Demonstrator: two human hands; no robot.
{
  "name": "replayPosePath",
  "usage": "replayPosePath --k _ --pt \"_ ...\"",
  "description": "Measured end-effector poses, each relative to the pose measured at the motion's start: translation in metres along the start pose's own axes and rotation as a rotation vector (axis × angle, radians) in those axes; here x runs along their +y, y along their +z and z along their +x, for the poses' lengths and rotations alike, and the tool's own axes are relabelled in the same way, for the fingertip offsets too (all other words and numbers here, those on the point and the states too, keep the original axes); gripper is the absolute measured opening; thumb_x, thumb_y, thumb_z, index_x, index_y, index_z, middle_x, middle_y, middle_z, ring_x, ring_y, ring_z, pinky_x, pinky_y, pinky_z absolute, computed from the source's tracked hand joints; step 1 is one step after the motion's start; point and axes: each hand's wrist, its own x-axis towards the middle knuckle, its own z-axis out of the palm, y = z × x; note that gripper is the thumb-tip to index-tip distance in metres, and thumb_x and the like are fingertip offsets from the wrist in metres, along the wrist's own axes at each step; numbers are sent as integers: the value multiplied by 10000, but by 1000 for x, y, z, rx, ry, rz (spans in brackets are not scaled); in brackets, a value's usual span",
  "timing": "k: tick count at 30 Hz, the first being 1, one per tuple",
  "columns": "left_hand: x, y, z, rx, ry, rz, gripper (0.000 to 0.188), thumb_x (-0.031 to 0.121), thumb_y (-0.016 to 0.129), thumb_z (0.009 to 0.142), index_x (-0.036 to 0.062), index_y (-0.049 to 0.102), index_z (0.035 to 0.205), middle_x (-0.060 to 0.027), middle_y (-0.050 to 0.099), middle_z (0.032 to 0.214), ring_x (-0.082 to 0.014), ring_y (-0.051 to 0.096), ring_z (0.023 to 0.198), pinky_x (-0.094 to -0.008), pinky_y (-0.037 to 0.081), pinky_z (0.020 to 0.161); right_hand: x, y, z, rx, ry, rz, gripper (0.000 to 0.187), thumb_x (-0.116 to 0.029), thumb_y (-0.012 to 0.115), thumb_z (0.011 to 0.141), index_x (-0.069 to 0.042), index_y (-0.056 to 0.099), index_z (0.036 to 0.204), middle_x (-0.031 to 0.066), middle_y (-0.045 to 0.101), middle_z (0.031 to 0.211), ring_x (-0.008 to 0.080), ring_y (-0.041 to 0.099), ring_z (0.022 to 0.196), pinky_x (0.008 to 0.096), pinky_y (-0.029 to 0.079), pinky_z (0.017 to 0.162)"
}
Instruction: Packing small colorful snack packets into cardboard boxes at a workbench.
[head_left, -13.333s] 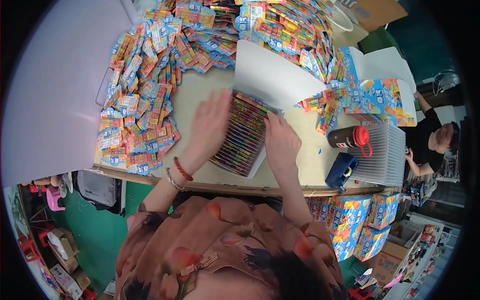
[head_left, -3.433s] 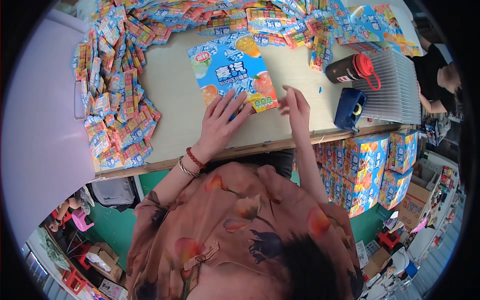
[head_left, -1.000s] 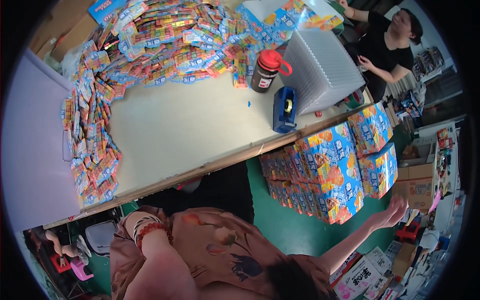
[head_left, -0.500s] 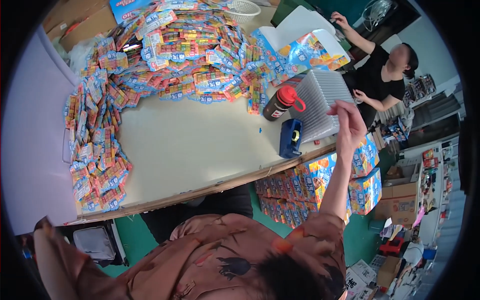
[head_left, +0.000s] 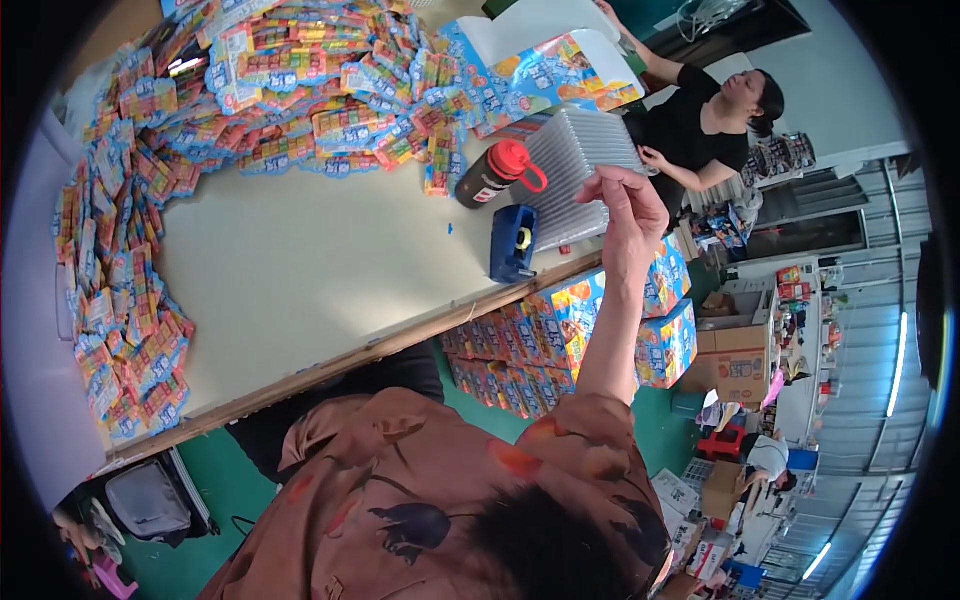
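Observation:
My right hand (head_left: 632, 212) is raised with its fingers loosely bent and the thumb apart, and nothing shows in it. From here it overlaps the right end of a stack of clear ridged plastic trays (head_left: 572, 160); I cannot tell whether it touches them. My left hand is out of view. Close to the trays stand a dark bottle with a red lid (head_left: 490, 175) and a blue tape dispenser (head_left: 514, 243). A large heap of small colourful candy packets (head_left: 330, 95) covers the back and left of the table (head_left: 290, 270).
Printed cartons (head_left: 570, 320) are stacked under the table's right end. An opened printed box (head_left: 560, 70) lies at the back right. Beyond it a person in black (head_left: 705, 130) reaches out with one arm. A brown cardboard box (head_left: 735, 365) stands farther right.
The whole view has shifted, so the table now lies farther left and higher. My left arm has gone out of the picture. My right hand stays raised by the trays.

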Motion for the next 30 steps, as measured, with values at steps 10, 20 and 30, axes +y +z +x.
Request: replayPosePath --k 10,20,30 --pt "2 -37 -4 -300 -105 -73 663 291 474 609 22 540 1212 -149 526 1220 -297 521 1090 -387 409 918 19 19 -16 -34 155 43 139 -73 575 938 18 665 993 83 660 839 168 640 727 285 512 709" --pt "-5 -92 61 -772 -82 -17 709 285 438 523 0 570 1159 -155 574 1140 -297 562 1020 -375 444 861 64 -25 88 241 24 -71 213 -115 590 927 -18 656 1104 32 673 848 87 621 700 222 499 643" --pt "-7 -97 76 -1027 -97 169 760 280 402 438 -23 601 1105 -162 623 1060 -298 602 950 -363 479 803 227 -97 251 47 270 -1425 376 -206 553 778 -26 591 1106 239 647 1057 379 639 969 471 515 826"
